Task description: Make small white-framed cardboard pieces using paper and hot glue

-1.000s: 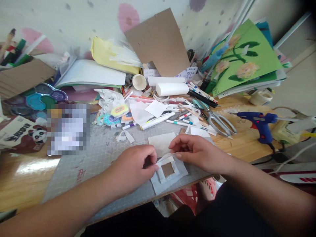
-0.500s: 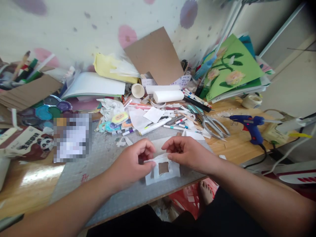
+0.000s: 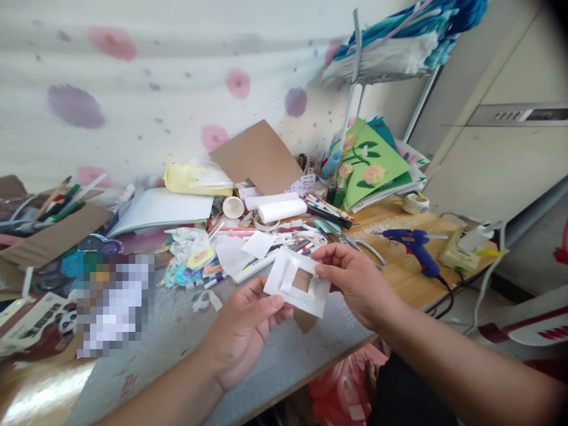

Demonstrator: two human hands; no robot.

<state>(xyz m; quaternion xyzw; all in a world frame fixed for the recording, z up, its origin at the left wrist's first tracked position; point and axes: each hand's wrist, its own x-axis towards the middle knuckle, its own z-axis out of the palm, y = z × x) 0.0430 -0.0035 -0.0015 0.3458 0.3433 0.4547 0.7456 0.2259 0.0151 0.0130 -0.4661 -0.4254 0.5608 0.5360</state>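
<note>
I see my left hand (image 3: 242,331) and right hand (image 3: 355,283) both pinching the white paper frame (image 3: 278,277), held tilted over the near part of the grey cutting mat (image 3: 186,337), blue glue gun (image 3: 415,245) farther right

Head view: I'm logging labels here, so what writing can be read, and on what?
Nothing reads clearly.
Panda box: print too blurred.
White note by the brown cardboard: handwriting too small.
Grey mat: red marking, blurred.
Paper piece in left hand and right hand: no writing.
</note>
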